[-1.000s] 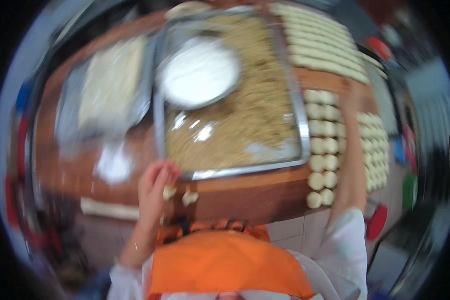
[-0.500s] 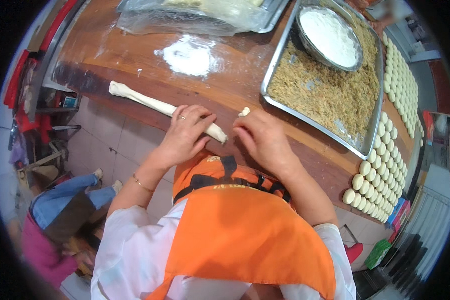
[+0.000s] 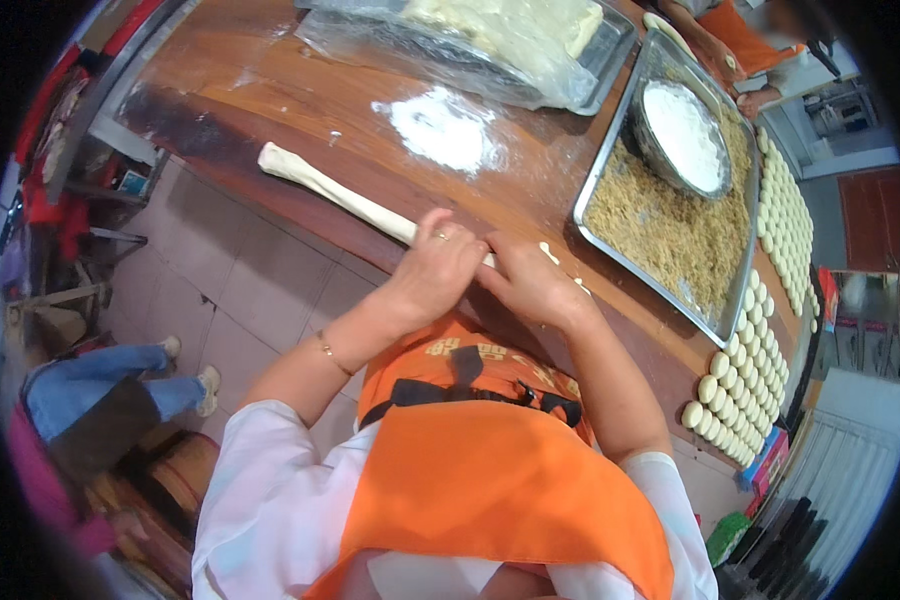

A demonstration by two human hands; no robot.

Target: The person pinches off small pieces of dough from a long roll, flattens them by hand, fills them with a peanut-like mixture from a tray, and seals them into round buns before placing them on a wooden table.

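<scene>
A long rope of pale dough (image 3: 345, 204) lies along the near edge of the wooden table (image 3: 260, 110). My left hand (image 3: 437, 265) is closed over its right end. Right beside it, my right hand (image 3: 532, 278) has its fingers on the tip of the same dough, which peeks out between the two hands. My fingers partly hide that end. A few small bits of dough (image 3: 549, 252) sit on the table just beyond my right hand.
A patch of white flour (image 3: 440, 130) lies ahead. Behind it stands a tray with plastic-covered dough (image 3: 510, 40). To the right, a metal tray of brown crumbly filling (image 3: 660, 225) holds a bowl of flour (image 3: 685, 135). Rows of round dough pieces (image 3: 735, 390) line the right side. Another person's hand (image 3: 722, 58) is at the far right.
My right hand has moved left to meet the dough rope's end beside my left hand. Small dough bits now lie where it was. The whole view has shifted slightly.
</scene>
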